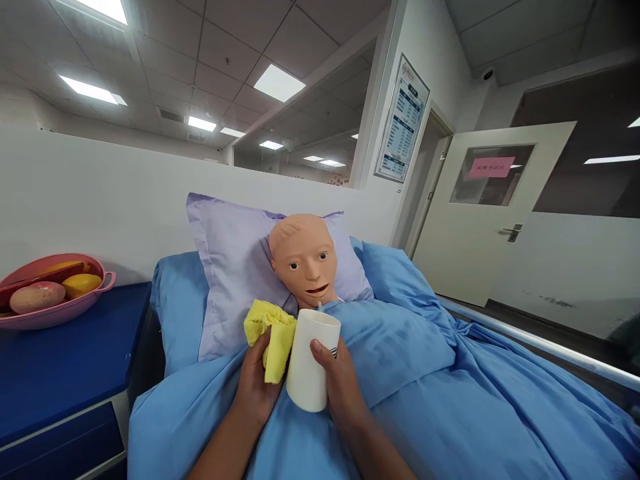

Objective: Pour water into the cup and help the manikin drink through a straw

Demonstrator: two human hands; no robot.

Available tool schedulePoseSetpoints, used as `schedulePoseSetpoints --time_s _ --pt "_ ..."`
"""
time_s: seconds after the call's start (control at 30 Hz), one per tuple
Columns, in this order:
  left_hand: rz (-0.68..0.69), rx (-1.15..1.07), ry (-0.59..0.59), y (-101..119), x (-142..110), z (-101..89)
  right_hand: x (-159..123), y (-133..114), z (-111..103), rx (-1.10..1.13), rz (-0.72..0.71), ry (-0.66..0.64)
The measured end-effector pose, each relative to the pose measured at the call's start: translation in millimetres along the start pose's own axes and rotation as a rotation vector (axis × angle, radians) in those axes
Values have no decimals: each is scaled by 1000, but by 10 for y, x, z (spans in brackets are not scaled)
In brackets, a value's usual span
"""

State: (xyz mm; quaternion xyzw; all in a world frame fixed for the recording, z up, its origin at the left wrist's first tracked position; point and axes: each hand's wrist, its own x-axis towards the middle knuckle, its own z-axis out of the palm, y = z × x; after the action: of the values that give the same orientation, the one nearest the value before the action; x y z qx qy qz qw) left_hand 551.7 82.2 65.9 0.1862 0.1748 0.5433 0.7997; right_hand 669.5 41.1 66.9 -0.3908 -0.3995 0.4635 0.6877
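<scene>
Both hands (300, 383) full; yellow cloth (270, 333) left; white cup (311, 363) right

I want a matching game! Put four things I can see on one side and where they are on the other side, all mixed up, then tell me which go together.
Things:
1. yellow cloth
2. white cup
3. pink bowl
4. doll's head

Places:
A. in the right hand
B. against the pale purple pillow
C. in the left hand
D. on the blue cabinet

Right pairs: 1-C, 2-A, 3-D, 4-B
</scene>
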Motion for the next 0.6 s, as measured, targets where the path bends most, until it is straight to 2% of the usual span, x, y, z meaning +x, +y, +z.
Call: schedulePoseSetpoints --time_s 0.07,0.23,0.4,0.6 --pt "-14 19 50 5 -14 21 -6 -15 10 -10 2 12" --pt "91 111 38 34 -134 121 -19 -56 33 -33 14 30" --pt "138 193 92 49 -185 151 -4 -14 1 -45 2 30" --pt "142 156 36 20 -141 109 -12 -2 7 -40 -1 45"
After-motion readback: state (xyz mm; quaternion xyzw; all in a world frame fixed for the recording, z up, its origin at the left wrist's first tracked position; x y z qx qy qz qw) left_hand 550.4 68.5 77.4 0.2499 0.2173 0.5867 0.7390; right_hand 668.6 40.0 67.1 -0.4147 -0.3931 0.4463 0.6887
